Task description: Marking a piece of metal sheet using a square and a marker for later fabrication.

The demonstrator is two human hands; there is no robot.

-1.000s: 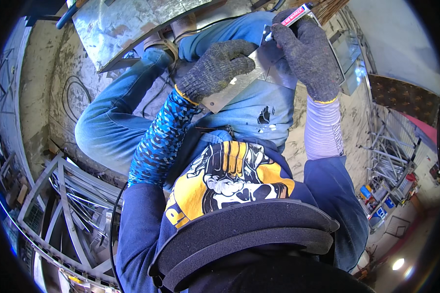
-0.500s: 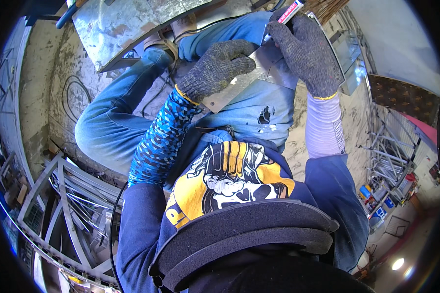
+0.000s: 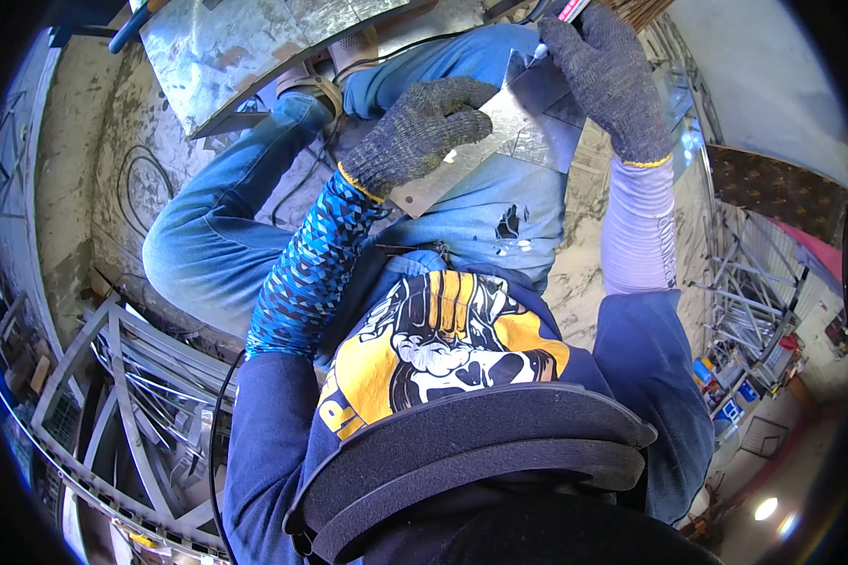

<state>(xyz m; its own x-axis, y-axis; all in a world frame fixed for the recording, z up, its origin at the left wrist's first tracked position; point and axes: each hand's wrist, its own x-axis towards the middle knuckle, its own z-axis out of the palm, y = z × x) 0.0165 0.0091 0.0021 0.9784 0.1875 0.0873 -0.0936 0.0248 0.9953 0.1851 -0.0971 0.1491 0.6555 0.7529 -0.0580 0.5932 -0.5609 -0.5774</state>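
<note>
A flat grey metal plate (image 3: 513, 130) rests over my thigh, with thin dark lines across its surface. My left hand (image 3: 422, 132), in a dark knitted glove, is closed on the plate's left part, thumb on top. Beyond the plate's upper right side, my right hand (image 3: 614, 83), also gloved, grips a white marker (image 3: 572, 9) with a red band. The marker's pale tip points down and left, close to the plate's upper corner; whether it touches cannot be made out. The marker's upper end runs out of the picture.
A large metal sheet (image 3: 245, 56) lies raised at the upper left, near my foot. A metal frame (image 3: 113, 395) with several bars stands at the lower left. Cables (image 3: 146, 188) curl on the floor. More metal frames (image 3: 749, 292) and small boxes stand at the right.
My right hand has moved up and right with the marker, uncovering more of the plate's right part. A thin dark edge beside that hand no longer shows. My left hand stays put.
</note>
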